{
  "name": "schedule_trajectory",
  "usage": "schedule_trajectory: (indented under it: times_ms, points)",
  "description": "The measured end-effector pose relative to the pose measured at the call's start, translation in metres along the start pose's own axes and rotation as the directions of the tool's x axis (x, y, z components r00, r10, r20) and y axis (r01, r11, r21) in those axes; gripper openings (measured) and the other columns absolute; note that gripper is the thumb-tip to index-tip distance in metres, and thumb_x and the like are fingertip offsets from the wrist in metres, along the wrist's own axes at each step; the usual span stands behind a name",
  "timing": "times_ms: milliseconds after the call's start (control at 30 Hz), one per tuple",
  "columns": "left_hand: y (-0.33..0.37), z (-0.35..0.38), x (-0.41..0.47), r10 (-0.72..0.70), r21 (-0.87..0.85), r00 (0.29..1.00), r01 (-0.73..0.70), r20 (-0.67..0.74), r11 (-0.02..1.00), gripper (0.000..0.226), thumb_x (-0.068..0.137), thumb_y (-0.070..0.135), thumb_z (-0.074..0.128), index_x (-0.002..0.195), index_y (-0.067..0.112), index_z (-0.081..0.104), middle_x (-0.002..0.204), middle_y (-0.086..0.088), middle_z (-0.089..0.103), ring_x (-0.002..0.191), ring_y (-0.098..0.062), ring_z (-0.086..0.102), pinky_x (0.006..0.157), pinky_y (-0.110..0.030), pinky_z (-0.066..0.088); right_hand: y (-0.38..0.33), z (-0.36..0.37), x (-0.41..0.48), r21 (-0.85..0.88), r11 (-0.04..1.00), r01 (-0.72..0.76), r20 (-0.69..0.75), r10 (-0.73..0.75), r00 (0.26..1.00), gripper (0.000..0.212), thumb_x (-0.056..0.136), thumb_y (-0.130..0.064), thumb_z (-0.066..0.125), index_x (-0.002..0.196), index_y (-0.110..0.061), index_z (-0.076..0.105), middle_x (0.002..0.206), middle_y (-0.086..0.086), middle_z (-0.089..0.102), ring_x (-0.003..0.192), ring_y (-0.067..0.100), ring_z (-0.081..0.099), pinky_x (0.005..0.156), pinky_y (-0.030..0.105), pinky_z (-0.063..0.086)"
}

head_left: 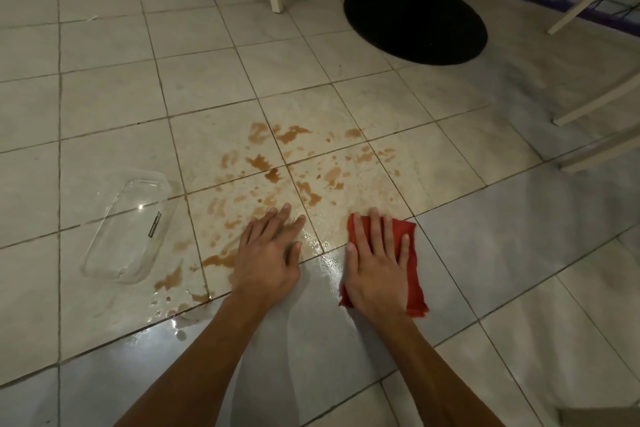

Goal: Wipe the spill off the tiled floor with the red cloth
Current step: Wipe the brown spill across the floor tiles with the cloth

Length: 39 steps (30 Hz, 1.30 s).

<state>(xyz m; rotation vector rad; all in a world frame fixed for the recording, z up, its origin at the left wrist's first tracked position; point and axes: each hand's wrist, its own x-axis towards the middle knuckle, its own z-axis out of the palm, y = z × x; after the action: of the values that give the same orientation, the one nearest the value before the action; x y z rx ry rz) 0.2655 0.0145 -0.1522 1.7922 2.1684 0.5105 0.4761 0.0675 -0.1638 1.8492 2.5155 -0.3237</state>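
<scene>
One soft red cloth [414, 281] pressed flat under right hand [375, 267], fingers spread; left hand [268, 253] flat on glossy tiled floor [104, 97], fingers apart. Scattered brown spill [273, 175]. One clear rectangular dish [128, 229].

Pale tiled floor [104, 55], brown spill [273, 173], red cloth [412, 253], clear glass dish [128, 229], black table base [415, 21]
</scene>
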Motion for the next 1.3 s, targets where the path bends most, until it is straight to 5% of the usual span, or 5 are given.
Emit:
schedule_trajectory:
  times_ms: [200,400,600,833,1300]
  points:
    - [-0.003,-0.001,0.0,0.006,0.017,1.0,-0.006,0.001,1.0,0.052,0.107,0.047,0.034,0.158,0.04,0.043,0.172,0.01,0.027,0.16,-0.016,0.018,0.131,-0.041,0.01,0.023,0.012,-0.028,-0.07,0.919,0.387,0.023,-0.386,0.922,0.062,0.119,-0.052,0.018,0.175,-0.035,-0.002,0.184,-0.005,-0.007,0.17,0.02,-0.009,0.133,0.052,0.0]
    - [0.0,-0.001,0.0,-0.015,0.005,1.0,0.015,0.006,1.0,0.049,0.109,0.041,0.043,0.158,0.039,0.043,0.172,0.009,0.027,0.16,-0.017,0.017,0.13,-0.04,0.007,0.013,0.006,0.001,-0.012,1.0,0.02,-0.018,-0.02,1.0,0.064,0.114,-0.053,0.004,0.173,-0.036,-0.015,0.182,-0.005,-0.021,0.167,0.02,-0.025,0.135,0.055,-0.012]
    - [-0.002,-0.003,0.001,-0.005,0.018,0.999,0.004,0.042,1.0,0.05,0.11,0.043,0.04,0.16,0.041,0.038,0.173,0.01,0.022,0.161,-0.016,0.013,0.131,-0.042,0.008,0.017,0.008,-0.015,-0.036,0.924,0.38,0.03,-0.379,0.925,0.061,0.119,-0.052,0.012,0.175,-0.037,-0.006,0.184,-0.006,-0.011,0.17,0.019,-0.014,0.135,0.055,-0.002]
    - [-0.001,-0.004,0.002,-0.01,0.014,0.998,0.009,0.054,1.0,0.051,0.109,0.041,0.042,0.16,0.04,0.039,0.173,0.009,0.022,0.161,-0.018,0.014,0.131,-0.043,0.01,0.008,0.002,0.01,0.004,1.0,-0.012,0.004,0.012,1.0,0.065,0.112,-0.053,0.0,0.172,-0.036,-0.018,0.18,-0.004,-0.025,0.166,0.021,-0.028,0.135,0.057,-0.013]
    - [-0.009,-0.009,0.005,0.029,0.048,0.997,-0.033,0.077,0.998,0.053,0.11,0.042,0.031,0.162,0.037,0.036,0.174,0.009,0.02,0.16,-0.018,0.015,0.131,-0.042,0.012,0.033,0.003,-0.014,-0.077,0.986,0.147,0.011,-0.147,0.989,0.067,0.116,-0.059,0.012,0.174,-0.036,-0.011,0.182,-0.009,-0.019,0.168,0.018,-0.02,0.134,0.054,-0.016]
